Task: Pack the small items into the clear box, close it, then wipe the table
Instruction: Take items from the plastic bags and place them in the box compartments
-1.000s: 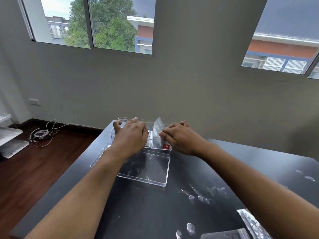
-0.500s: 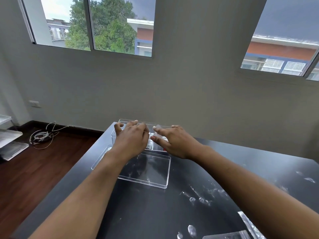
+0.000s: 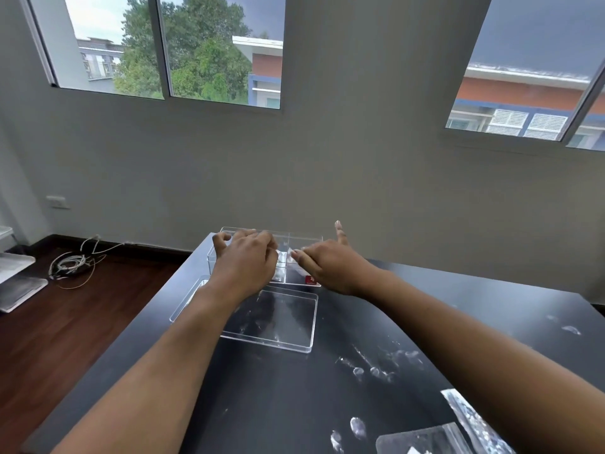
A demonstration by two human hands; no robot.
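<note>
The clear box (image 3: 304, 241) stands open at the far left end of the black table (image 3: 294, 404). Its flat clear lid (image 3: 281, 326) lies on the table just in front of it. My left hand (image 3: 245, 263) is curled over the box's left part, thumb on the left wall and fingers inside. My right hand (image 3: 327, 267) hovers over the right part with fingers spread and the index finger raised, its fingertips pressing a small clear bag (image 3: 284, 257) down into the box. A red-labelled item (image 3: 311, 280) lies in the box under that hand.
Two more small plastic bags (image 3: 425, 440) (image 3: 471, 417) lie at the table's near right edge. White smudges (image 3: 376, 368) mark the tabletop in the middle. The table's left edge drops to a wooden floor with a cable coil (image 3: 70, 263).
The clear bag that stood up in my right hand has gone down into the box. My right hand has opened and its index finger has lifted. My left hand stayed on the box.
</note>
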